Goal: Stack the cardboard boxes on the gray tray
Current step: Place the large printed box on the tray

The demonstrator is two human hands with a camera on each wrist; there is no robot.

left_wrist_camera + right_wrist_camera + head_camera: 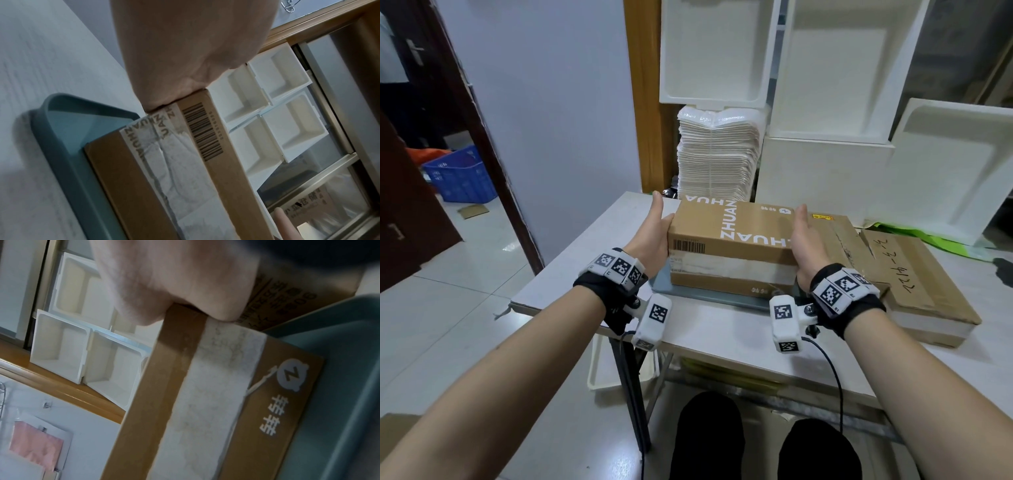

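A brown cardboard box (732,229) printed ZHUAN ZHUAN, with a white tape band along its side, sits on the gray tray (709,298) on the table. My left hand (654,233) holds its left end, thumb lying along the top edge. At the right end my right hand (808,240) holds on the same way. In the left wrist view the palm (185,56) presses the box (185,178) at its corner above the tray (61,146). The right wrist view has the hand (174,280) straddling the edge of the box (205,402) beside the tray (339,386).
A large flat cardboard box (921,274) with handwriting lies on the table right of the tray. White foam trays (825,102) and a stack of white sheets (715,154) stand behind. The table's left edge (585,253) drops to tiled floor, with a blue crate (462,174) beyond.
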